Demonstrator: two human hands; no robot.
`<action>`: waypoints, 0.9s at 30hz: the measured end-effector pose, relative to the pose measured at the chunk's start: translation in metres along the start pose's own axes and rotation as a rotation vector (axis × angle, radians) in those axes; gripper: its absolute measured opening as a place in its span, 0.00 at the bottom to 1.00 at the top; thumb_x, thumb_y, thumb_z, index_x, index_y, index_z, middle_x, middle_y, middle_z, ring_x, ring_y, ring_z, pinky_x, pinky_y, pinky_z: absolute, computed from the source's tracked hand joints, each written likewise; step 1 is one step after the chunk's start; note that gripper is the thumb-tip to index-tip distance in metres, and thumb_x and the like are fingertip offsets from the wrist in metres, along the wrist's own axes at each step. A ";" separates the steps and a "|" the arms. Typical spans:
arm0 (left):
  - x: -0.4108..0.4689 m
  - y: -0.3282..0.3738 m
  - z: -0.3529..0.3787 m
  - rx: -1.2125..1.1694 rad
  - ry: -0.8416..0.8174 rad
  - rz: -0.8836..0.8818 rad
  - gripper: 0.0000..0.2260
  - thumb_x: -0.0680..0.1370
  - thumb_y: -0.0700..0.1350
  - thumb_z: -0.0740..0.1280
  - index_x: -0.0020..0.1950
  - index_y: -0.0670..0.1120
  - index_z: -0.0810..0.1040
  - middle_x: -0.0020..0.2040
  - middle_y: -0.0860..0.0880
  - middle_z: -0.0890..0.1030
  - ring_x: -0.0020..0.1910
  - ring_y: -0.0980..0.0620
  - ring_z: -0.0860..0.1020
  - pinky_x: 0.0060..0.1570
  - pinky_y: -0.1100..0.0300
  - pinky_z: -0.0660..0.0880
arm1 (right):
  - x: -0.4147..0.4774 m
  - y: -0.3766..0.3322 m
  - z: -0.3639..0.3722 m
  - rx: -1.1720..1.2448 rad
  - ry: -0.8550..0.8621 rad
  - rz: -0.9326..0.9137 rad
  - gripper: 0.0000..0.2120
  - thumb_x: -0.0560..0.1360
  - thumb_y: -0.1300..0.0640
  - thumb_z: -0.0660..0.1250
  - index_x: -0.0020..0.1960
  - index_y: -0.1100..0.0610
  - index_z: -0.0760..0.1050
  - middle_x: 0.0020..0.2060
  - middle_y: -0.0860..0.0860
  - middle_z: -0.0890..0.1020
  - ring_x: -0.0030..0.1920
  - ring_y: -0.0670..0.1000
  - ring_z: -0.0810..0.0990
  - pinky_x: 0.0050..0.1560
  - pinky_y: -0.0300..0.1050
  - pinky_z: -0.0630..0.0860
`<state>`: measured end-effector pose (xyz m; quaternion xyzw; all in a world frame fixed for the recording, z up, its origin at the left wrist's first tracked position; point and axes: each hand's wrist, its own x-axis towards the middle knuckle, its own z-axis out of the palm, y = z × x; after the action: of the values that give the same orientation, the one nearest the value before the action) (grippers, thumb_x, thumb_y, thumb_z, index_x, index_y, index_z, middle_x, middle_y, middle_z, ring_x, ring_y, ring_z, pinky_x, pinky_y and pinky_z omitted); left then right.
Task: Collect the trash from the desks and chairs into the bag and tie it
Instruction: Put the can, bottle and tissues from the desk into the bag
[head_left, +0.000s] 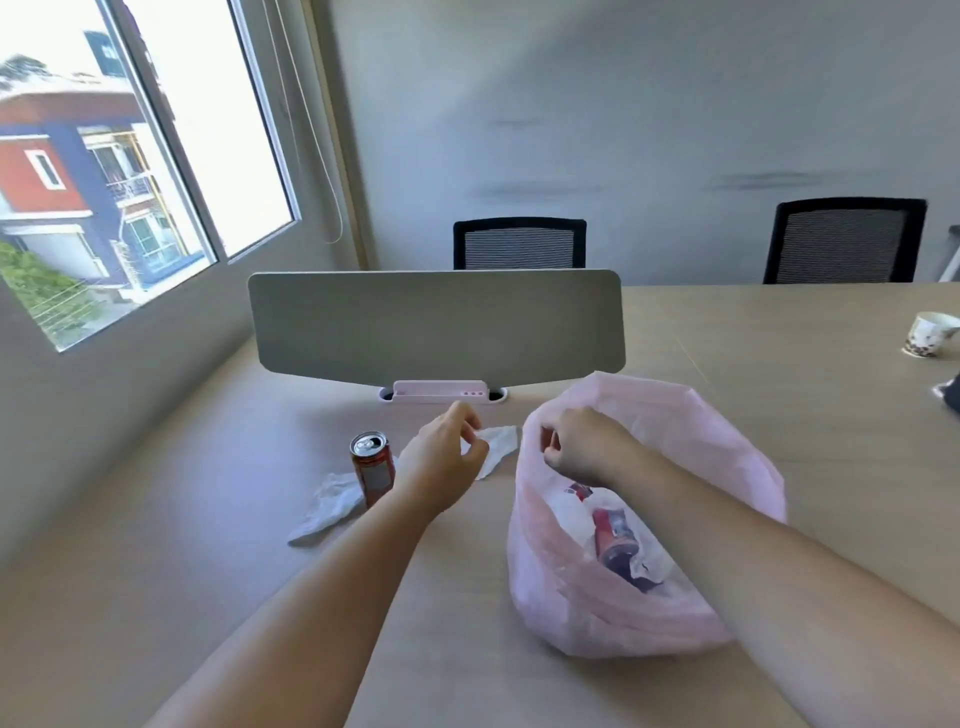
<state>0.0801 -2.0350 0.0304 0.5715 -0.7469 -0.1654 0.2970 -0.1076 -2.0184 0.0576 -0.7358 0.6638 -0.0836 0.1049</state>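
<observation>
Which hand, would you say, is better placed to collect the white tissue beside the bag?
Left: the left hand is at the tissue, while the right hand grips the rim of the pink bag.

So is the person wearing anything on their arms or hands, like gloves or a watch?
No. The left forearm and right forearm are bare, no sleeves in view. The left hand and right hand have no gloves, and no watch or bracelet shows.

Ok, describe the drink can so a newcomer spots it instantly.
Find the grey divider panel on the desk. Just in front, beside the left hand, stands a red can. Its neighbours are crumpled white tissues; it alone stands upright.
</observation>
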 end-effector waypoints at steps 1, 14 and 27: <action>-0.001 -0.012 -0.013 0.003 0.073 -0.033 0.02 0.73 0.46 0.61 0.44 0.52 0.70 0.40 0.56 0.78 0.40 0.49 0.76 0.34 0.57 0.68 | 0.010 -0.014 0.004 0.065 0.002 -0.029 0.08 0.71 0.60 0.58 0.42 0.52 0.75 0.42 0.52 0.82 0.42 0.54 0.80 0.41 0.46 0.76; -0.004 -0.216 -0.044 0.177 -0.188 -0.624 0.34 0.65 0.58 0.73 0.68 0.56 0.64 0.66 0.49 0.68 0.64 0.47 0.71 0.60 0.51 0.71 | 0.129 -0.085 0.120 0.319 -0.236 -0.035 0.26 0.70 0.51 0.69 0.67 0.51 0.67 0.65 0.54 0.71 0.65 0.54 0.71 0.59 0.44 0.71; 0.026 -0.210 0.036 -0.410 0.057 -0.559 0.20 0.62 0.45 0.77 0.52 0.52 0.78 0.38 0.58 0.80 0.39 0.62 0.78 0.29 0.75 0.70 | 0.159 -0.130 0.166 0.939 -0.237 -0.172 0.25 0.69 0.43 0.70 0.64 0.46 0.70 0.47 0.41 0.77 0.48 0.41 0.77 0.44 0.33 0.72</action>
<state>0.2121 -2.1248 -0.1137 0.6868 -0.5042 -0.3706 0.3697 0.0778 -2.1569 -0.0708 -0.6658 0.4747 -0.2979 0.4926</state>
